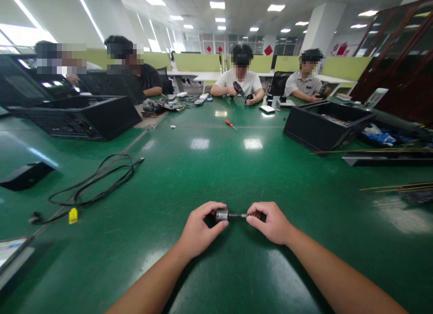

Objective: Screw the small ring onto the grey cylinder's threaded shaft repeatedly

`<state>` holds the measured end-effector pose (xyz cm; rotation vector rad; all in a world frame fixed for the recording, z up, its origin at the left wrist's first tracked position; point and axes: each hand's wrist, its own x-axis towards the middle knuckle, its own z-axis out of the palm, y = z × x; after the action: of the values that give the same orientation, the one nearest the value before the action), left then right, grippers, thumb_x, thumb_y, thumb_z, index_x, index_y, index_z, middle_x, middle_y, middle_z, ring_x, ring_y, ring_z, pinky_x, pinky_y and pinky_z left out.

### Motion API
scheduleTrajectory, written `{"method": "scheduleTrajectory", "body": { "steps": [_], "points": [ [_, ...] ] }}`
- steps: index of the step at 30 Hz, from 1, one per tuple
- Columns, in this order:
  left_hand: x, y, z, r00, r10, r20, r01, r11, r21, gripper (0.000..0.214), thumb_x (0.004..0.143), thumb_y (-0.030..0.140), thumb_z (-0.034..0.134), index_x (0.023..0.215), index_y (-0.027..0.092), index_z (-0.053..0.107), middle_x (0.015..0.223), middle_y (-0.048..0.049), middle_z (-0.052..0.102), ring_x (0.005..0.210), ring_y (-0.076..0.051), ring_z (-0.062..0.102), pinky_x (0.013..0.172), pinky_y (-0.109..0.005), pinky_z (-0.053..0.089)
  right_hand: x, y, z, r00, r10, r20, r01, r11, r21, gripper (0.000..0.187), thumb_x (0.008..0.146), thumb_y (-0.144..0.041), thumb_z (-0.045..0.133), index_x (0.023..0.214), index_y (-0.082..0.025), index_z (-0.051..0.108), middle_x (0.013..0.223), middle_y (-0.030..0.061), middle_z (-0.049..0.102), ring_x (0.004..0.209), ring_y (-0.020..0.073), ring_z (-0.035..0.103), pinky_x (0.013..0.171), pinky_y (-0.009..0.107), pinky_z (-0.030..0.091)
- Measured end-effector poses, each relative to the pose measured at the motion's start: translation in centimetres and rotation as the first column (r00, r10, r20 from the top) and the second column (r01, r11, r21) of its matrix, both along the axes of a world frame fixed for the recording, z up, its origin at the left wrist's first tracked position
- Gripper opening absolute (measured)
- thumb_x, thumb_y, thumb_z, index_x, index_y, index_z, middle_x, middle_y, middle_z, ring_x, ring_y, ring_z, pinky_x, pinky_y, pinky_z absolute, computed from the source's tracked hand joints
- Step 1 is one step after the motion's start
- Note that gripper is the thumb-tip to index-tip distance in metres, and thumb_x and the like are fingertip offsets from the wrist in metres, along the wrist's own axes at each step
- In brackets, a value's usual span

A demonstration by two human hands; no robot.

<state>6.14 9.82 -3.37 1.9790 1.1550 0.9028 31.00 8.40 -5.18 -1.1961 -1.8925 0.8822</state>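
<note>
Low over the green table (209, 169), both of my hands meet on one small tool. My left hand (198, 230) is closed round its silver metal cylinder end (222, 215). My right hand (272, 223) pinches the other end, where a thin dark shaft (239, 215) runs from the cylinder into my fingers. What lies inside my right fingers is hidden.
A coiled black cable (98, 181) with a yellow tag (73, 215) lies at left. Black computer cases (84, 117) (321, 124) stand at left and right. A red screwdriver (230, 124) lies mid-table. Several people sit at the far edge; one holds a tool (238, 88).
</note>
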Motion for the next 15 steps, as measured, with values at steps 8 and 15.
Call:
{"method": "scheduleTrajectory", "body": {
  "steps": [8, 15],
  "points": [
    [-0.4, 0.3, 0.3, 0.989, 0.042, 0.142, -0.021, 0.989, -0.149, 0.028, 0.080, 0.032, 0.075, 0.104, 0.020, 0.068, 0.099, -0.0060, 0.072, 0.093, -0.022, 0.069, 0.087, -0.035, 0.053, 0.4, 0.4, -0.4, 0.987, -0.005, -0.161, -0.017, 0.991, -0.131, 0.018, 0.087, -0.031, 0.064, 0.079, -0.015, 0.068, 0.065, 0.0001, 0.062, 0.058, 0.0123, 0.054, 0.059, 0.024, 0.041],
    [-4.3, 0.4, 2.9, 0.877, 0.367, 0.309, -0.240, 0.893, -0.379, 0.064, 0.076, 0.048, 0.075, 0.130, 0.018, 0.057, 0.111, -0.0091, 0.074, 0.108, -0.027, 0.070, 0.104, -0.041, 0.051, 0.6, 1.0, -1.4, 0.946, -0.016, -0.323, -0.064, 0.970, -0.233, 0.019, 0.086, -0.033, 0.065, 0.083, -0.015, 0.066, 0.068, 0.0012, 0.063, 0.058, 0.0129, 0.059, 0.060, 0.025, 0.046]
  ]
}}
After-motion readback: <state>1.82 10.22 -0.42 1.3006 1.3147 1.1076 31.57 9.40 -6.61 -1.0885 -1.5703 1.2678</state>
